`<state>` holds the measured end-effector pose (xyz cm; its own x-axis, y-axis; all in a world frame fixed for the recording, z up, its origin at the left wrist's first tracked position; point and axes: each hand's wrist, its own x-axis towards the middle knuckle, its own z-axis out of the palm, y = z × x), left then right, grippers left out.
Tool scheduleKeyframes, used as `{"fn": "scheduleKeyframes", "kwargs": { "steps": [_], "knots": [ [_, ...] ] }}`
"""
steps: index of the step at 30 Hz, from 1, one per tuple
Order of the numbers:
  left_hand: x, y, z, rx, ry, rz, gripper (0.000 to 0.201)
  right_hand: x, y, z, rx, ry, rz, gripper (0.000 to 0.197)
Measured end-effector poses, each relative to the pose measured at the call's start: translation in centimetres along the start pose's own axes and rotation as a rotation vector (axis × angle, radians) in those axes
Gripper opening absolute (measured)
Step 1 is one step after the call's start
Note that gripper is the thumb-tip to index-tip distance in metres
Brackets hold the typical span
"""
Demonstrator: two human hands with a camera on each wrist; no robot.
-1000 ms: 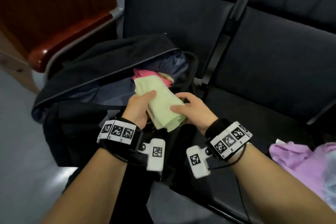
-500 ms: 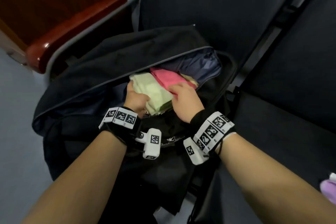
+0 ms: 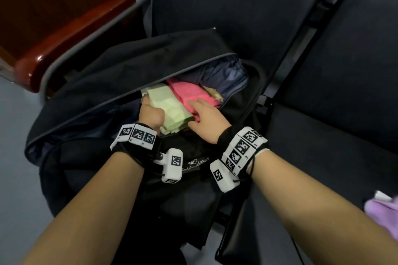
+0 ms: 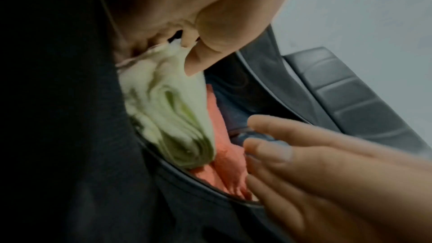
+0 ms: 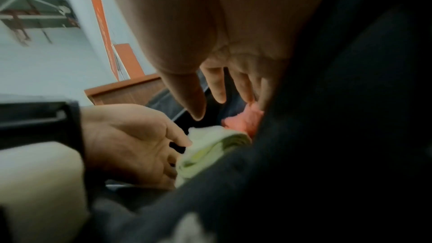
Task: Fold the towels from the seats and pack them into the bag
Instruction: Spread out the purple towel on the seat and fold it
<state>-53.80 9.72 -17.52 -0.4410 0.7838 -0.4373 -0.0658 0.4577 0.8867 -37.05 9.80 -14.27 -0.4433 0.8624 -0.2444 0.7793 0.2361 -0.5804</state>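
Green towel [image 3: 170,109]: folded, inside the open bag [image 3: 120,75], beside a pink towel [image 3: 191,94]. Left hand [image 3: 150,112] grips its edge, seating it; right hand [image 3: 204,118], fingers relaxed, holds the pink towel aside.

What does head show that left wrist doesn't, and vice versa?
Head only: the whole black bag on the seat, both tagged wrists, a purple towel waiting on the next seat, and a wooden armrest.
Left wrist only: the stacked fold layers at the green towel's end, and the left hand pinching its top edge.
Both: green towel beside the pink towel inside the bag, right hand with straight fingers at the pink one.
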Motion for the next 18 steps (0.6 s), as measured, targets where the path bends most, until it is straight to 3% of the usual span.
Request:
{"fn": "scheduleKeyframes", "kwargs": {
  "steps": [3, 7, 9, 12, 18],
  "knots": [
    [-2.2, 1.2, 0.5, 0.265, 0.064, 0.039, 0.069, -4.5, 0.0, -2.0, 0.12, 0.148, -0.108, 0.055],
    [-9.0, 3.1, 4.1, 0.292, 0.06, 0.4, 0.034, -13.5, 2.8, -5.4, 0.255, 0.358, -0.171, 0.036],
    [-13.5, 3.3, 7.4, 0.253, -0.059, 0.534, 0.028, -18.6, 5.6, -7.1, 0.217, 0.429, -0.104, 0.031],
    [-20.0, 2.0, 13.7, 0.344, -0.294, 0.623, 0.031, -26.3, 11.5, -9.0, 0.153, 0.483, 0.097, 0.029],
    [-30.1, -4.9, 26.4, 0.526, -0.674, 0.561, 0.03, -39.7, 23.1, -8.8, 0.113, 0.521, 0.438, 0.035]
  ]
}}
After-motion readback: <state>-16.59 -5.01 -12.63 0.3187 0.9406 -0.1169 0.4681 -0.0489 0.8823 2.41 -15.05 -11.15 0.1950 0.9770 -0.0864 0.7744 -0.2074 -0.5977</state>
